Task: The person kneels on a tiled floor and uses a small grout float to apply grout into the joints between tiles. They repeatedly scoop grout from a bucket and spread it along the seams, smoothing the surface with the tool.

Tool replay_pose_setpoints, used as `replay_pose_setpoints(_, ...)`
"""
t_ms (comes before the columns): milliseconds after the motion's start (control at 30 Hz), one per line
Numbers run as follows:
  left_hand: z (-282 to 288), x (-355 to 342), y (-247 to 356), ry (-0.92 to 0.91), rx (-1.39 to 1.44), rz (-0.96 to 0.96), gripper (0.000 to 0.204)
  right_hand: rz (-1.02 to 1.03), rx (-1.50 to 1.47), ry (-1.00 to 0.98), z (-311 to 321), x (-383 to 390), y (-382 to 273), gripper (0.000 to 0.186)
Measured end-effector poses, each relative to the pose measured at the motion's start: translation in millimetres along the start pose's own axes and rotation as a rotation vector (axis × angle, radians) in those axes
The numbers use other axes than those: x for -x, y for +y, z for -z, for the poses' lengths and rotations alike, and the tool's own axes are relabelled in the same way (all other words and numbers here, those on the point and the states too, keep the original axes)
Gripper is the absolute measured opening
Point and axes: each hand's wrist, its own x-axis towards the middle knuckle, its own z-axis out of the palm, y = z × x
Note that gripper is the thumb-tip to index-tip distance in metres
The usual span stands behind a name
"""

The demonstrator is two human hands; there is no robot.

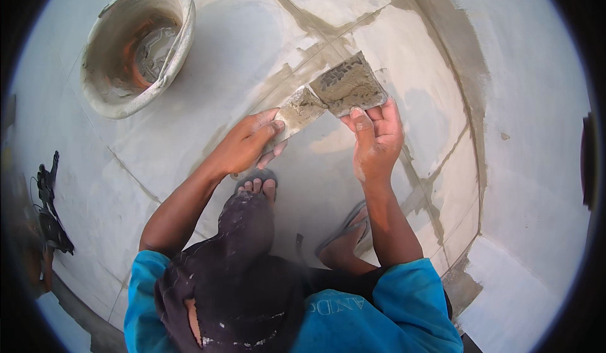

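Note:
In my left hand (pixel 249 139) I pinch a small, flat, pale piece (pixel 302 110) smeared with grey paste, thumb on top. My right hand (pixel 379 135) grips a larger squarish flat piece (pixel 348 88) by its near edge, also thumb on top. Wet grey-brown paste covers its upper face, with dark ridged marks along the far side. The two pieces meet, or nearly meet, at one corner, held above the floor. Whether they are scrapers or tile offcuts I cannot tell.
At the far left stands a paste-crusted bucket (pixel 101 103) with a wire handle and grey paste inside. Pale floor tiles (pixel 227 43) have smeared grout along their joints. A wall (pixel 530 100) rises at the right. A black object (pixel 49 208) lies left. My sandalled feet (pixel 344 239) are below my hands.

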Motion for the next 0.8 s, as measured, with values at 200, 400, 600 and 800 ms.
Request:
replay_pose_setpoints(200,10.6,0.3,7.1,-0.008,-0.08,0.013,0.028,0.454,0.526,-0.267,3.3,-2.6,14.6,0.039)
replay_pose_setpoints(400,6.5,9.2,12.4,0.007,-0.056,0.03,0.027,0.71,0.817,-0.362,13.7,-16.0,22.6,0.048)
replay_pose_setpoints(600,3.8,6.9,6.0,0.001,-0.004,-0.044,0.036,0.807,0.997,-0.436,33.6,-29.6,25.3,0.045)
replay_pose_setpoints(800,-0.2,0.2,2.6,0.059,0.194,-0.084,0.032,0.073,0.394,-0.006,32.1,-12.5,30.1,0.038)
